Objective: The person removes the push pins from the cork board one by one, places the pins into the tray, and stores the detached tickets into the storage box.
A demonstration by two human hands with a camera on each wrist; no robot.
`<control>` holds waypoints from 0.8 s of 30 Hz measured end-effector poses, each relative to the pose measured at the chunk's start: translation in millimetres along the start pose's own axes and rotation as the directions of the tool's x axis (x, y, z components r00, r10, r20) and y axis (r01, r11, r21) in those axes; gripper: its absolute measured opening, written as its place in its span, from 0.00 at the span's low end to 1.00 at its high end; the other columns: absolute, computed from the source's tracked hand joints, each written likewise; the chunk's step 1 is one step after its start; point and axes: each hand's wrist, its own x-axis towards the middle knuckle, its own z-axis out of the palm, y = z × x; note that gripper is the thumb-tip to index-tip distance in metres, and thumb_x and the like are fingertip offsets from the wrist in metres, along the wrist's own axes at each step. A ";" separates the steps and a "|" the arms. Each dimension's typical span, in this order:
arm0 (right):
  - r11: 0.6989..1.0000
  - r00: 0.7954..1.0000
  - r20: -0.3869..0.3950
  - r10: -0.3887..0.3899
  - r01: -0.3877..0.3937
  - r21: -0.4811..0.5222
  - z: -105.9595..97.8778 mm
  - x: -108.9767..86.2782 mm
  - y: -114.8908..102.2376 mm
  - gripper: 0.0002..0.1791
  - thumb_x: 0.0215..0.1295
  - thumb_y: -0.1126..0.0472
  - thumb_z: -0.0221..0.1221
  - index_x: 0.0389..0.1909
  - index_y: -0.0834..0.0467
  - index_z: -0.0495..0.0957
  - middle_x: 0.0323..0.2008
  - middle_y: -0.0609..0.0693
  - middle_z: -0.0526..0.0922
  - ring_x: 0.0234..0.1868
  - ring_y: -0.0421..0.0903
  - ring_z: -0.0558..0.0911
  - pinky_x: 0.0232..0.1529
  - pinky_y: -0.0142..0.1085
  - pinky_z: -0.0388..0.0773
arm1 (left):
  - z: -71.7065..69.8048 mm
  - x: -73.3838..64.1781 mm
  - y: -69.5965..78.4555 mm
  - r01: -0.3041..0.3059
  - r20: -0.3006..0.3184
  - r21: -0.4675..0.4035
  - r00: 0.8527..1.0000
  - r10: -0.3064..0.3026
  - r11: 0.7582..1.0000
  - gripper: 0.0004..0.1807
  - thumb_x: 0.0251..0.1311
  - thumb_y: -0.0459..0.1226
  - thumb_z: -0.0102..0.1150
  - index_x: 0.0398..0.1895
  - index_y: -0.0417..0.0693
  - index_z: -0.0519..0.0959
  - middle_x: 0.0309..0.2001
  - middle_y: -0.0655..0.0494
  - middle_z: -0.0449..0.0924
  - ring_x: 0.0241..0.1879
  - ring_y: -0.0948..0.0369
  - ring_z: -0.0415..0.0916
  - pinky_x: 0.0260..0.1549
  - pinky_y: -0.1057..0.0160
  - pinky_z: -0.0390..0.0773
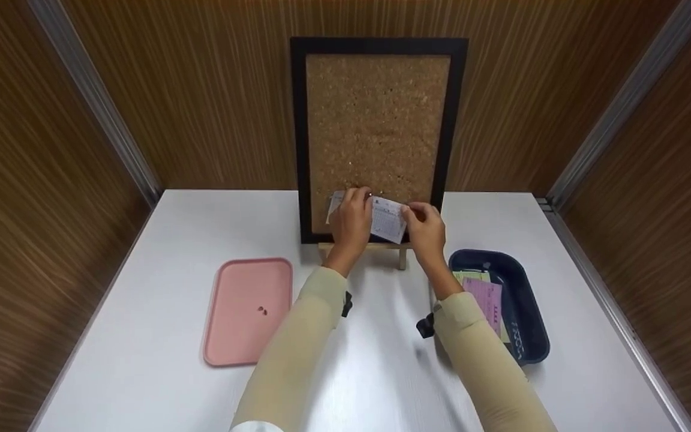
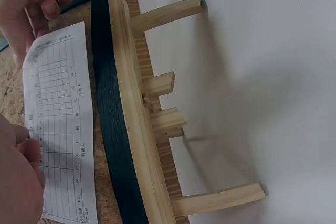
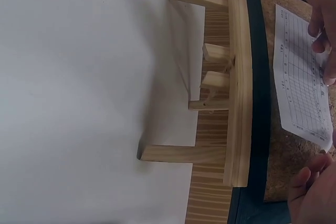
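A printed white paper slip point(image 1: 387, 221) with a ruled form lies slanted across the lower part of the black-framed corkboard point(image 1: 378, 120). My right hand point(image 1: 427, 233) pinches its upper right corner between thumb and fingers. My left hand point(image 1: 351, 223) is at the slip's upper edge, fingers curled, covering part of the paper. At those fingertips shows a small dark speck like a pin point(image 1: 370, 194), mostly hidden by the fingers. In the left wrist view the slip point(image 2: 63, 129) bends slightly away from the cork. The right wrist view shows it creased across point(image 3: 299, 77).
A wooden easel point(image 1: 402, 258) supports the board on the white table. To the left lies a pink tray point(image 1: 231, 288) with a few tiny brown things point(image 1: 263, 311). A dark blue bin point(image 1: 528, 300) at the right contains pink point(image 1: 488, 303) and yellow-green slips. Wood-grain panels enclose the table.
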 end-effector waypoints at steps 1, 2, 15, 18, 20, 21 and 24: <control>1.000 1.000 -0.001 -0.003 0.003 0.008 -0.2 -0.4 0.1 0.16 0.70 0.53 0.62 0.49 0.61 0.82 0.48 0.56 0.79 0.48 0.49 0.78 0.50 0.40 0.74 | 0.0 -0.6 0.7 0.003 0.001 0.006 1.000 -0.003 1.000 0.11 0.72 0.44 0.58 0.50 0.53 0.83 0.47 0.58 0.83 0.40 0.60 0.84 0.31 0.59 0.80; 1.000 1.000 -0.002 -0.008 0.008 0.014 -0.4 -0.6 0.3 0.16 0.70 0.53 0.62 0.49 0.61 0.82 0.47 0.56 0.79 0.48 0.49 0.78 0.50 0.40 0.74 | -0.1 -1.1 1.3 0.006 0.001 0.010 1.000 -0.006 1.000 0.11 0.72 0.44 0.57 0.51 0.53 0.83 0.47 0.58 0.83 0.41 0.60 0.84 0.31 0.60 0.80; 0.999 1.000 0.014 0.014 -0.015 0.049 -1.4 -2.8 3.8 0.15 0.72 0.54 0.61 0.50 0.61 0.80 0.47 0.56 0.82 0.47 0.48 0.79 0.48 0.38 0.75 | 2.2 -0.8 2.0 0.020 0.000 -0.015 1.000 -0.020 1.000 0.08 0.72 0.42 0.58 0.48 0.55 0.84 0.44 0.59 0.83 0.40 0.62 0.83 0.31 0.60 0.80; 0.998 1.000 0.010 0.016 -0.017 0.068 -1.2 -3.5 5.0 0.14 0.72 0.56 0.61 0.50 0.61 0.79 0.45 0.57 0.83 0.46 0.47 0.79 0.47 0.36 0.75 | 2.8 -0.6 1.5 0.020 0.003 -0.020 1.000 -0.020 1.000 0.08 0.72 0.42 0.58 0.47 0.54 0.84 0.44 0.58 0.83 0.39 0.61 0.83 0.31 0.60 0.80; 0.996 1.000 0.003 0.006 -0.006 0.086 -0.9 -3.5 5.5 0.13 0.71 0.58 0.62 0.49 0.63 0.79 0.44 0.57 0.83 0.45 0.47 0.79 0.45 0.34 0.75 | 2.8 -0.2 1.6 0.023 0.005 -0.023 1.000 -0.023 0.999 0.08 0.72 0.42 0.58 0.47 0.54 0.84 0.44 0.58 0.83 0.39 0.61 0.83 0.31 0.60 0.80; 0.996 1.000 0.003 0.001 -0.002 0.093 -0.7 -3.4 5.7 0.12 0.71 0.59 0.62 0.48 0.63 0.79 0.43 0.57 0.82 0.45 0.47 0.79 0.44 0.33 0.74 | 2.7 0.0 1.7 0.025 0.006 -0.024 1.000 -0.025 0.999 0.08 0.72 0.42 0.58 0.47 0.54 0.84 0.44 0.58 0.83 0.39 0.61 0.83 0.31 0.60 0.80; 0.993 1.000 0.008 -0.003 0.002 0.114 -0.3 -3.2 5.9 0.10 0.71 0.60 0.62 0.46 0.63 0.78 0.41 0.56 0.81 0.42 0.46 0.77 0.42 0.33 0.74 | 2.6 0.6 2.0 0.032 0.013 -0.012 0.999 -0.032 0.999 0.09 0.72 0.43 0.57 0.48 0.54 0.84 0.44 0.59 0.83 0.39 0.61 0.83 0.30 0.59 0.80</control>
